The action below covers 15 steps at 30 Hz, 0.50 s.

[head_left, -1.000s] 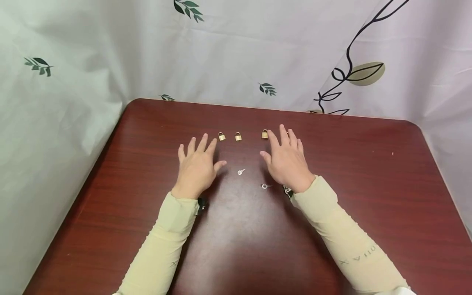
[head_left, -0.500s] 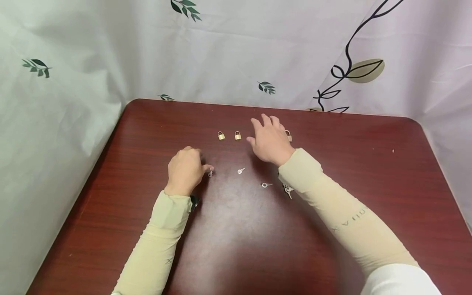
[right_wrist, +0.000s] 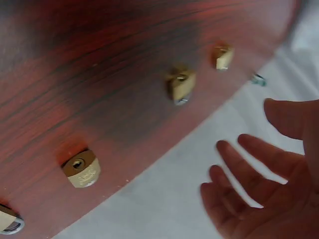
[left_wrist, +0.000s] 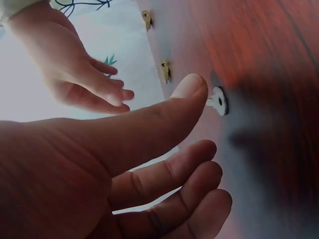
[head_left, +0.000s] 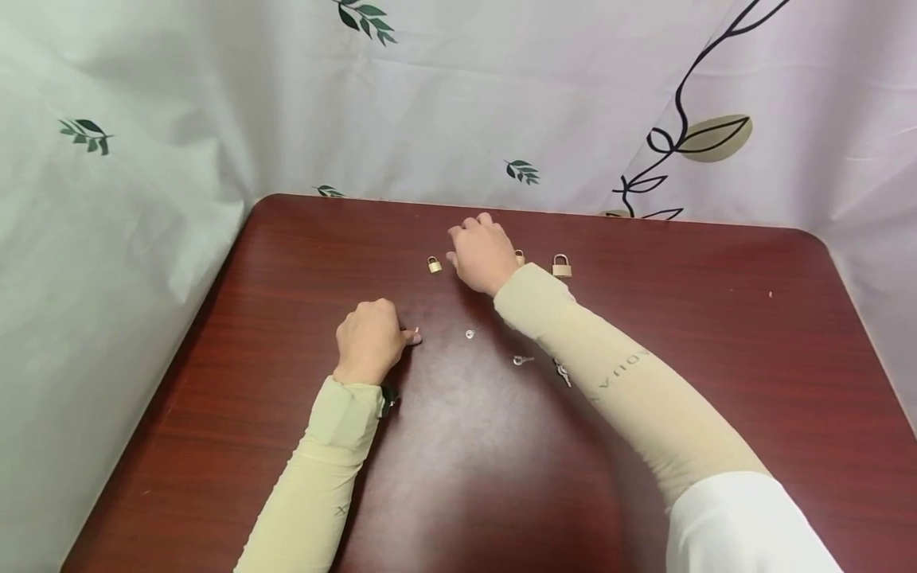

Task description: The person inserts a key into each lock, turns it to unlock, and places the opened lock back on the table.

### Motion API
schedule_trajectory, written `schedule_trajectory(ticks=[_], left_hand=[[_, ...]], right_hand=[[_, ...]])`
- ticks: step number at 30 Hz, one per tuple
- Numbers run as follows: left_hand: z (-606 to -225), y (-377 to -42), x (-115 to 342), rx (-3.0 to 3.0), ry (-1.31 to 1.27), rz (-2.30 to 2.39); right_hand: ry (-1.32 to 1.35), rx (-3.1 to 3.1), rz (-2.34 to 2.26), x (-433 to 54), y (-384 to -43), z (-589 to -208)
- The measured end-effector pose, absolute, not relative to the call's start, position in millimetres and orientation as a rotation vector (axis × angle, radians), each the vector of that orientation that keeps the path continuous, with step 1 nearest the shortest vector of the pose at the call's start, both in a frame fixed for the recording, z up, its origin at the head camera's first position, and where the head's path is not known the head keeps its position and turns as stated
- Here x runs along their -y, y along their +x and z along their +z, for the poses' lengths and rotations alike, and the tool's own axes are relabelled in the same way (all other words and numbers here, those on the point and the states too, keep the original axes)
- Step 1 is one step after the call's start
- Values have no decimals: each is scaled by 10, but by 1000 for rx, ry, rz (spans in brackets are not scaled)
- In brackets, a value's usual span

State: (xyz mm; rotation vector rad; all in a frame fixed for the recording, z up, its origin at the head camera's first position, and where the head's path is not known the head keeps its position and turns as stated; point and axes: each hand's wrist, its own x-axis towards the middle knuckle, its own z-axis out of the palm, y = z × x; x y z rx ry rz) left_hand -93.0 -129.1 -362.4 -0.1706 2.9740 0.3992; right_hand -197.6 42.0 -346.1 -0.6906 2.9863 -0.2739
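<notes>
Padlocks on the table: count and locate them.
4, near the far edge of the table: the leftmost padlock, beside the right hand; the second padlock, hidden by that hand in the head view; the third padlock, partly behind the right sleeve; the rightmost padlock.

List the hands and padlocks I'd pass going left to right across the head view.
Left hand, small padlock, right hand, partly hidden padlock, larger padlock.
</notes>
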Motion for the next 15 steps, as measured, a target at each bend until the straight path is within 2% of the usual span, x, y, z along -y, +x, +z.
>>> schedule_trajectory(ticks=[15], left_hand=[[-3673, -945, 1257, -2948, -180, 386]], right_hand=[[-731, -2967, -157, -81, -2128, -3615]])
